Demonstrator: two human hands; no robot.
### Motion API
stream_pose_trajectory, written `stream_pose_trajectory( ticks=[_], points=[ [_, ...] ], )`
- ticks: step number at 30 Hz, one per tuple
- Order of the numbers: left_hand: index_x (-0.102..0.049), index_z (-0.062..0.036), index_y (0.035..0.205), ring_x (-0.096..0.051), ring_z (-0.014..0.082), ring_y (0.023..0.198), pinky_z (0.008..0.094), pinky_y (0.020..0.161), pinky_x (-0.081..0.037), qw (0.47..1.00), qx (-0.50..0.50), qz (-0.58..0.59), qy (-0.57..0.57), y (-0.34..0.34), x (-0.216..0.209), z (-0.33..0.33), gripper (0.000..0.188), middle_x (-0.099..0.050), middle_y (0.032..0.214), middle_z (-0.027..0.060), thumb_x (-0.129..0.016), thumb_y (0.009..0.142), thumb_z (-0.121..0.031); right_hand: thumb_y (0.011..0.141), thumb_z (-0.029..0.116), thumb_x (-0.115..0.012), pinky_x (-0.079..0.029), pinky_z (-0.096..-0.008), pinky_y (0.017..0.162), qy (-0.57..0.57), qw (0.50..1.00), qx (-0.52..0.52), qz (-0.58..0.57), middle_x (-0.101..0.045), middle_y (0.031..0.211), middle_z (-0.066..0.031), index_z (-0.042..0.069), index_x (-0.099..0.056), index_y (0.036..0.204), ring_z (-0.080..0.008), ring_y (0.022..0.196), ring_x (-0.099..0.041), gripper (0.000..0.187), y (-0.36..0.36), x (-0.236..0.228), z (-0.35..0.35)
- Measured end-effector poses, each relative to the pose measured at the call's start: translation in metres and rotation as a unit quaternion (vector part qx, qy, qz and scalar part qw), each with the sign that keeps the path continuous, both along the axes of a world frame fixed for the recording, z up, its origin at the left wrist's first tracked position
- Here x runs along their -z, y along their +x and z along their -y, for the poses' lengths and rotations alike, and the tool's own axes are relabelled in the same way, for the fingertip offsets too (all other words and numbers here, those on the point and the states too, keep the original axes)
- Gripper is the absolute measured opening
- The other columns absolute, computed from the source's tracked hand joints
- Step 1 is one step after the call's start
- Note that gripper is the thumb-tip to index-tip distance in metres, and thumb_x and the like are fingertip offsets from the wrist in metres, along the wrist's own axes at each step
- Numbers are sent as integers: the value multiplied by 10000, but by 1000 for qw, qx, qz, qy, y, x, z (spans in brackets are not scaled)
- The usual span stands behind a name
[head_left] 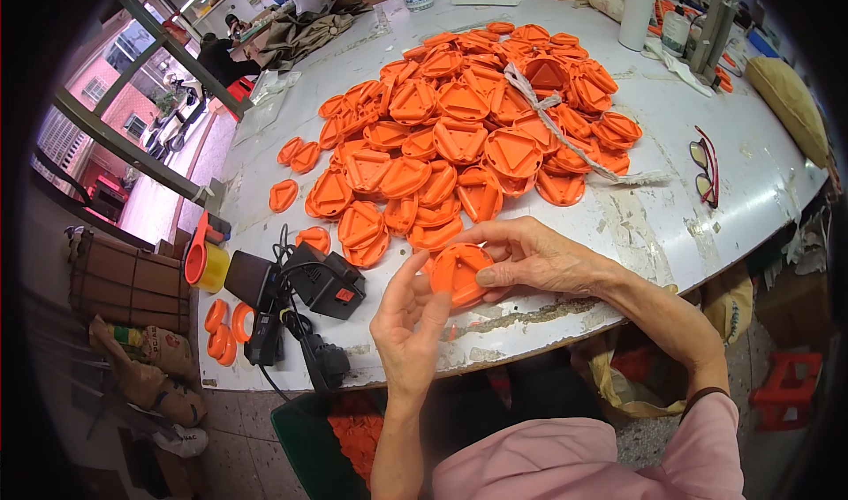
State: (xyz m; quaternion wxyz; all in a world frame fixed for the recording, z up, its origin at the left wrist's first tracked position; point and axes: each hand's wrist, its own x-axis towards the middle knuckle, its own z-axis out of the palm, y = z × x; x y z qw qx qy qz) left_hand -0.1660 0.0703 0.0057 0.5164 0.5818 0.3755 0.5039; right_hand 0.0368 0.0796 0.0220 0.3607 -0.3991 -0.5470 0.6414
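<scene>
I'm seeing a disc over the near edge of the table; the left hand and right hand are pinching it, fingers partly curled; I'm judging it's being handled singly, the next move calling for steady grip; the pile is crowding ahead, the adapter leftward; room is opening rightward.

A round, orange plastic disc is resting between the left grip and the right grip, tilting so that its face, carrying angular moulded relief, is turning up toward the person. Its left rim is meeting the left grip's fingers and thumb, while the right grip's thumb is covering part of its right side.
</scene>
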Motion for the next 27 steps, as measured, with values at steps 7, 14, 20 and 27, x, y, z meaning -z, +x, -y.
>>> stream_pose_trajectory(
  ticks=[7,14,20,27],
  points=[
    [-546,51,1200,-532,56,725,187,667,-441,999,-31,2,-26,0,2,2,371,-578,835,14,-624,839,16,957,141,-480,-563,-261,817,-81,994,9,-78,-421,799,24,24,-468,1308,-69,759,-552,370,3,-5,0],
    [-567,63,1166,-539,60,730,189,670,-447,999,-46,-11,-7,2,4,0,325,-586,830,15,-609,847,20,934,119,-524,-568,-272,797,-63,996,2,-67,-453,827,22,-33,-457,1293,-69,812,-549,396,7,-1,2],
    [-558,59,1185,-557,76,733,203,666,-459,999,-43,-10,-8,0,7,0,302,-610,869,38,-555,887,12,921,109,-520,-559,-262,794,-72,994,9,-83,-541,1003,-62,-50,-477,1264,-112,872,-587,381,5,1,3],
    [-566,69,1168,-563,83,687,205,646,-465,999,-50,-14,-7,-1,12,-1,279,-614,832,38,-534,894,29,912,98,-518,-556,-256,792,-96,991,30,-84,-574,1037,-85,-49,-502,1238,-138,910,-606,358,6,8,1]
  ],
)
